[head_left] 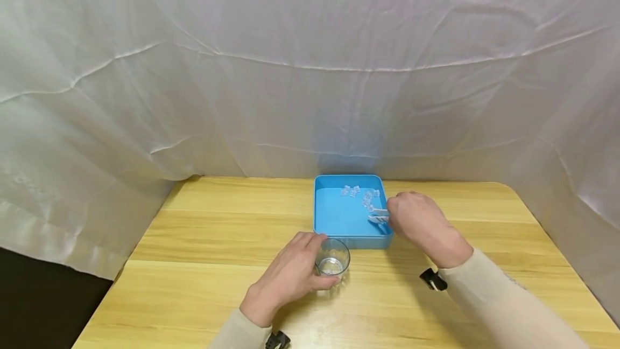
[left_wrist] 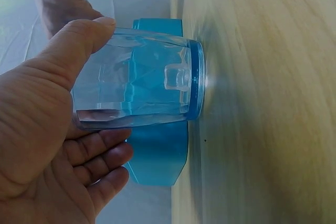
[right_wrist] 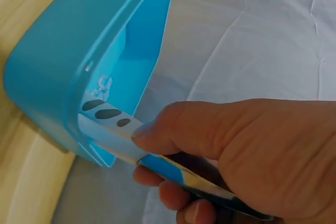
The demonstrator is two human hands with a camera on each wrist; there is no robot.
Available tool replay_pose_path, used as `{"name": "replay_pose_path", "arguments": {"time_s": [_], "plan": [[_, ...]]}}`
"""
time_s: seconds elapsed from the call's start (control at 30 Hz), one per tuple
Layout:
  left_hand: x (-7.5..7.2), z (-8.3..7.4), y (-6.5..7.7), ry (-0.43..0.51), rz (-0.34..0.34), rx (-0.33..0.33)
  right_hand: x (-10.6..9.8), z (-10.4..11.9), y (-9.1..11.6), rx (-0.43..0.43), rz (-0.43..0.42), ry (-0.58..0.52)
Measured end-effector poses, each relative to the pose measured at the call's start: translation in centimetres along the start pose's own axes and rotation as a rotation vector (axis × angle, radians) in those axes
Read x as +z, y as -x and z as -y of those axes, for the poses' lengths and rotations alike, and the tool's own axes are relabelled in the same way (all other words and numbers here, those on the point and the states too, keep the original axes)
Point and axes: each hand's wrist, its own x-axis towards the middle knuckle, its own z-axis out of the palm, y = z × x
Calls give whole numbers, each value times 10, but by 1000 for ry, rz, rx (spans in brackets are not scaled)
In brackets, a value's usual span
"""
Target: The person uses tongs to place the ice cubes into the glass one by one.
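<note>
My left hand (head_left: pixel 289 273) grips a clear drinking glass (head_left: pixel 332 258), thumb on the near side and fingers round the far side. The glass stands upright on the table, and in the left wrist view a clear cube (left_wrist: pixel 177 77) lies at its bottom. With my right hand (head_left: pixel 422 223) I hold metal tongs (right_wrist: pixel 111 120), pinched between thumb and fingers. Their slotted tips reach over the right wall into a blue box (head_left: pixel 339 215). Several clear ice-like cubes (head_left: pixel 367 198) lie toward the back and right of the box, some close to the tips. Whether the tongs hold a cube I cannot tell.
The box sits toward the back of a wooden table (head_left: pixel 232 230), directly behind the glass. Pale cloth (head_left: pixel 290 106) hangs behind the table and at its sides. A black wrist mount (head_left: pixel 433 279) is strapped below each sleeve cuff.
</note>
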Motion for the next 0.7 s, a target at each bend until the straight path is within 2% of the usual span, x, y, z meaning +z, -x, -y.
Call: {"name": "replay_pose_path", "arguments": {"time_s": [0.23,0.5,0.7], "plan": [[1,0,0,-3,0,4,3,-1,-1,7,-30,-35],[1,1,0,-4,-4,2,-13,8,6,93,27,-59],[0,1,0,-1,-1,2,-10,14,10,129,18,-87]]}}
